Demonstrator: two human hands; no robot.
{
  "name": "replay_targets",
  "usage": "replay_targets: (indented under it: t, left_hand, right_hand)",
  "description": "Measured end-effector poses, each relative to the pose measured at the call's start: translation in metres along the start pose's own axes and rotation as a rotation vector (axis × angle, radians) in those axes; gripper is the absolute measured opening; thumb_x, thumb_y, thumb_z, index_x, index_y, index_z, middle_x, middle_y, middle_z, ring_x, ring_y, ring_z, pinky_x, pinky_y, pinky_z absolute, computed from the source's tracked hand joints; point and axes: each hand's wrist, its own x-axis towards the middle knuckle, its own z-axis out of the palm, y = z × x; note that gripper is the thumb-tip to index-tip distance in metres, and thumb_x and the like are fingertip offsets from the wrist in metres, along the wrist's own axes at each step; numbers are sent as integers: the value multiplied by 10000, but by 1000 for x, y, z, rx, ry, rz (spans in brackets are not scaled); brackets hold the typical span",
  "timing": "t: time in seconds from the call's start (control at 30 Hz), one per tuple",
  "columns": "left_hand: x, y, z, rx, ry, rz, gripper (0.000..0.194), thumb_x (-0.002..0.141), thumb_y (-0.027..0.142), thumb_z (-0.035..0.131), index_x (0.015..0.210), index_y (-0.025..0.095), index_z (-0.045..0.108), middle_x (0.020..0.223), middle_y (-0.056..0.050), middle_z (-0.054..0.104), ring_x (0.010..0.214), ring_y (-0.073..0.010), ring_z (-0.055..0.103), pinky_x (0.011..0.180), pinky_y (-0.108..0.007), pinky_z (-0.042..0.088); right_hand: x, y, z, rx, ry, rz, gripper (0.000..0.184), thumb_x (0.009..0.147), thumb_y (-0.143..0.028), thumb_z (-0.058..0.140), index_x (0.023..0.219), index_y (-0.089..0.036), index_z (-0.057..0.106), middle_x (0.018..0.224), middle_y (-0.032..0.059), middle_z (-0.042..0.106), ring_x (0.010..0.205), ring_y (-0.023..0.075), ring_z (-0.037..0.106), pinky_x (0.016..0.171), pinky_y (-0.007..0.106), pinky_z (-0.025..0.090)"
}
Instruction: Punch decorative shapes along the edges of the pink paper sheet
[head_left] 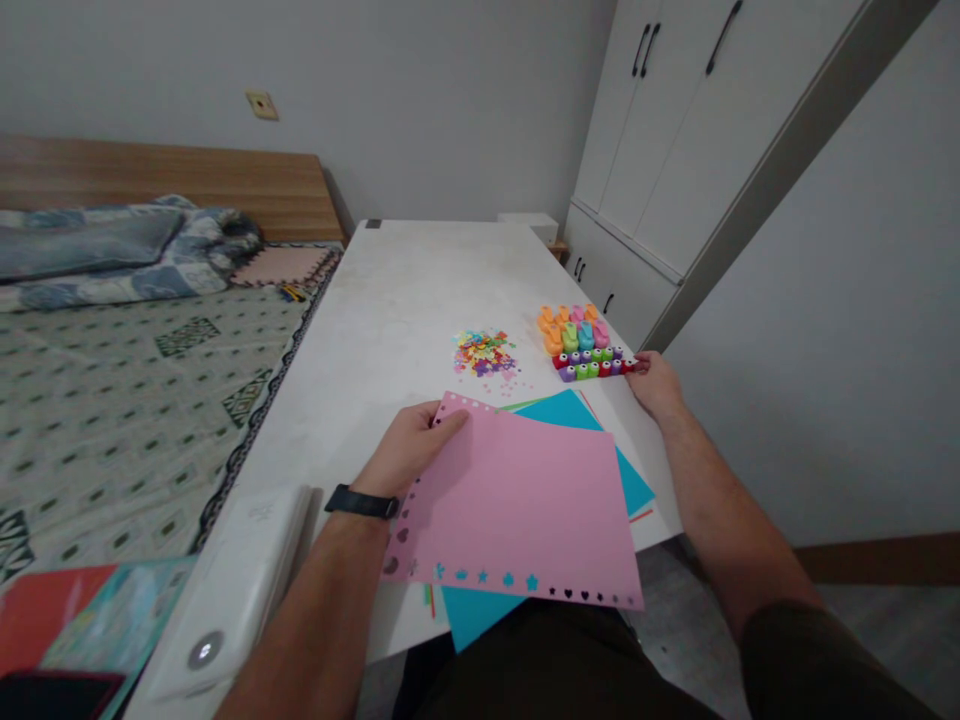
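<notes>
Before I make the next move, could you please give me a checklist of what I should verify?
1. Left hand grips the pink sheet: ok.
2. Right hand is at the punches: ok.
3. Right fingers hold one punch firmly: cannot tell.
4. Pink sheet lies wholly over the white table: not ok, it overhangs the near edge.
5. Confetti pile is apart from the pink sheet: ok.

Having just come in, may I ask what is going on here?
A person's left hand holds a sheet of pink paper, punched along its left and near edges, over blue paper. The right hand is at the right end of the nearest row of craft punches; whether it grips one is unclear. Left of them, paper cutouts lie heaped on the white table.
</notes>
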Motion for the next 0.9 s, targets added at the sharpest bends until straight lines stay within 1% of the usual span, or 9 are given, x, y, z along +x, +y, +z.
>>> replay_targets:
  t: [0.07,0.13,0.23,0.33,0.43,0.6,0.77,0.9]
  left_hand:
    - [0,0,0,-19,-3,-10,422,774,571,721,895,167,736,747,-40,722,542,-148,590,470,-226,392]
    - [1,-1,1,-17,-3,-13,434,764,576,727,897,163,733,768,-52,733,555,-158,609,475,-230,400]
    - [2,-2,2,0,-5,4,423,773,573,717,888,166,729,761,-52,731,543,-156,604,471,-231,394]
    - [2,-2,2,15,-1,7,397,772,560,719,850,170,723,717,-46,711,521,-150,583,456,-231,379]
    - [3,-3,3,15,18,8,387,760,548,732,837,169,726,714,-55,706,526,-152,578,449,-231,374]
    - [6,-4,2,9,15,1,411,770,560,722,858,159,710,732,-54,711,542,-153,590,461,-227,378]
    - [7,-2,4,35,8,-9,453,772,586,711,854,141,700,709,-45,700,529,-143,578,465,-223,369]
    - [6,1,8,11,-5,-29,469,755,593,723,855,135,709,700,-33,686,531,-130,557,470,-216,366]
  right_hand:
    - [-1,0,1,17,23,9,484,727,-244,692,1201,-159,638,1020,96,742,846,209,657,762,315,483]
    - [-1,0,3,33,41,14,453,729,-232,672,1174,-155,647,1005,96,742,851,212,659,774,320,488]
    - [-2,0,7,47,62,13,422,720,-208,644,1139,-158,656,987,94,743,874,219,660,802,328,487]
    - [-2,2,9,62,113,15,472,695,-199,634,1165,-160,637,1054,106,730,925,228,652,839,335,484]
    - [-1,3,11,79,177,32,516,672,-198,622,1185,-145,612,1100,118,706,948,231,646,834,326,489]
    - [1,4,14,104,245,70,510,641,-182,602,1150,-140,612,1064,111,695,932,236,639,822,331,490]
    - [3,5,16,121,280,94,478,615,-158,592,1091,-158,633,1035,102,694,929,242,628,855,353,483]
    - [5,6,17,131,307,115,459,626,-168,588,1082,-163,634,993,89,691,894,241,625,847,368,484]
